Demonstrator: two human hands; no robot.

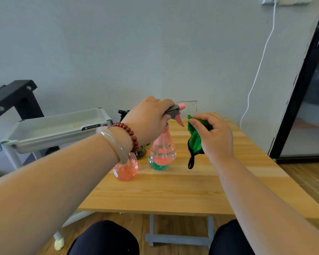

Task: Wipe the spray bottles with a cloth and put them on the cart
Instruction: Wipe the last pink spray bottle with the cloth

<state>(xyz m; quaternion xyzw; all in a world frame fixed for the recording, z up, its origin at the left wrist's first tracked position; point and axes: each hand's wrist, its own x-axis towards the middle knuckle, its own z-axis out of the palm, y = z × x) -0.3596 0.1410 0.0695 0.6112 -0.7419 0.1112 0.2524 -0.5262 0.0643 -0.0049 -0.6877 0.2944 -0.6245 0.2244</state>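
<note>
My left hand [147,118] grips the grey and pink spray head of a clear pink spray bottle [162,150] and holds it above the wooden table [173,190]. My right hand [214,137] holds a green cloth [194,137] with a black edge and loop just to the right of the bottle's trigger. A second pink bottle [126,169] stands on the table, partly hidden by my left wrist. A teal bottle [157,165] shows behind the held one. A dark bottle [141,152] stands further back.
The grey cart [53,129] stands left of the table, its top tray at about table height. A black frame [11,96] rises behind it. A white cable [260,67] hangs down the wall. A black-framed glass door [302,107] is at the right.
</note>
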